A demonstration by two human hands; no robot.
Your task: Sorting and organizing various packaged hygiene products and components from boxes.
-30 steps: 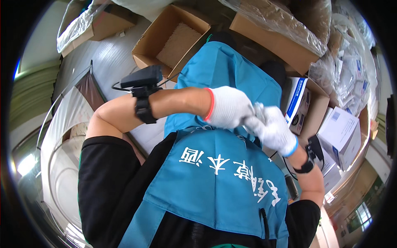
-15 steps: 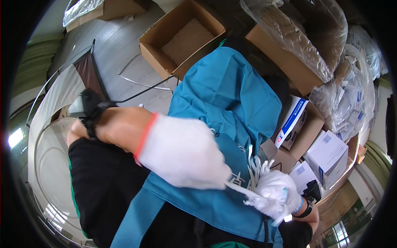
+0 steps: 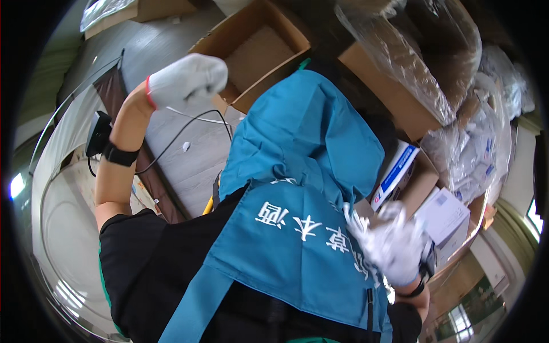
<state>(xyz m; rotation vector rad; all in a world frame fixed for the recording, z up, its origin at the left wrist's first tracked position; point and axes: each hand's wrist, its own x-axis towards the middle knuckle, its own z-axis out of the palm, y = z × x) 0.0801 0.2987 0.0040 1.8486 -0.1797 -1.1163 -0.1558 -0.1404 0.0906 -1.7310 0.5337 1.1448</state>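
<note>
My left hand (image 3: pixel 189 80), in a white knit glove with a red cuff, is raised beside an open cardboard box (image 3: pixel 251 94). Its fingers look curled, and blur hides whatever may be in them. At the right, my right hand (image 3: pixel 397 246), also gloved in white and smeared by motion, grips a bundle of thin white strands (image 3: pixel 355 226) whose loose ends stick out to its left. Under that hand lies the blue apron (image 3: pixel 297 228) with white lettering, spread over my lap.
A second cardboard box (image 3: pixel 394 86) lined with clear plastic stands at the far right. Near my right hand are white cartons (image 3: pixel 443 217), a blue-and-white box (image 3: pixel 394 174) and plastic-wrapped packets (image 3: pixel 477 154). A black cable (image 3: pixel 183 128) runs from my left forearm across the grey floor (image 3: pixel 189 166).
My left hand has left the strand it was pulling and swung up and left to the cardboard box. My right hand has shifted slightly upward, still with the strands.
</note>
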